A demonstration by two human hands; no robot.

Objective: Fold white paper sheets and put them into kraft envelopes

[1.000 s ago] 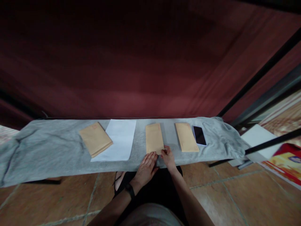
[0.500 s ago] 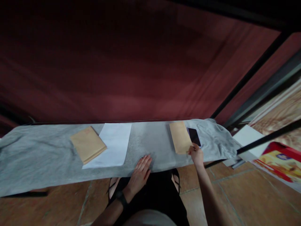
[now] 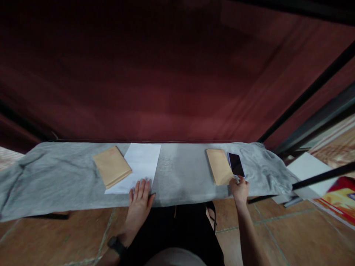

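My left hand (image 3: 140,197) lies flat with fingers stretched out, its fingertips over the lower right corner of a white sheet of paper (image 3: 145,159). A brown paper envelope (image 3: 112,166) rests partly on the left side of that sheet. Farther right, another brown envelope (image 3: 219,166) lies on the grey cloth. My right hand (image 3: 240,188) has its fingers closed at this envelope's lower right corner; the fingertips are partly hidden. Just above the hand, a smartphone (image 3: 236,164) with a dark screen lies beside the envelope.
A grey cloth (image 3: 183,166) covers the long narrow table. Behind it stands a dark red panel (image 3: 166,111). Black frame bars (image 3: 294,96) run along the right side. A white box (image 3: 309,173) and a red and yellow package (image 3: 340,199) are at the lower right.
My left hand has moved left from the table's front edge onto the white sheet. My right hand stays at the right envelope's corner. The view has shifted slightly.
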